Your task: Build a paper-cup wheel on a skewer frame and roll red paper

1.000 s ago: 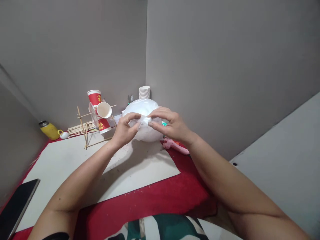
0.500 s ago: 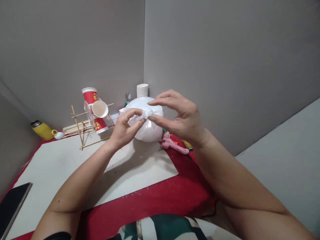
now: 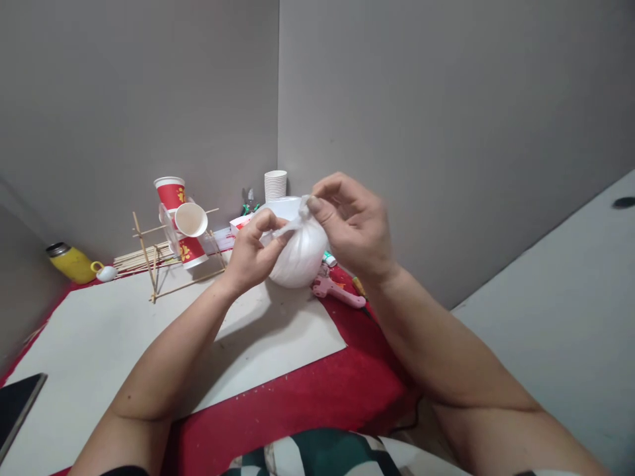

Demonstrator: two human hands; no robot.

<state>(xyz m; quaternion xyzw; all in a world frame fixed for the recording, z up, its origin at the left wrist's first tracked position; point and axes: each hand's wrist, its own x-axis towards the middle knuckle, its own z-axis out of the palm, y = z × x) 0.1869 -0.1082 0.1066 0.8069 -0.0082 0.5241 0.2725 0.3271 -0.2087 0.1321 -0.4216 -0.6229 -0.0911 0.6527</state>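
Observation:
A puffed-out white plastic bag (image 3: 297, 258) hangs between my hands above the white board, its neck gathered and twisted at the top. My left hand (image 3: 255, 248) pinches a strand of the bag's neck between thumb and fingers, on the left side. On the upper right, my right hand (image 3: 354, 225) grips the twisted end of the neck with thumb and forefinger. Whether there is a finished knot in the neck I cannot tell. What the bag holds is hidden.
Left of my hands stands a wooden-stick frame (image 3: 153, 297) bearing red and white paper cups (image 3: 191, 219). A yellow bottle (image 3: 73, 263), a small white cup (image 3: 105, 271), stacked paper cups (image 3: 276, 186) and a pink glue gun (image 3: 340, 292) lie around. A dark flat device (image 3: 20, 403) rests near left.
My right hand has closed from spread fingers into a pinch on the bag's neck and pulled it up. The neck now stands higher and more twisted. The view has shifted slightly.

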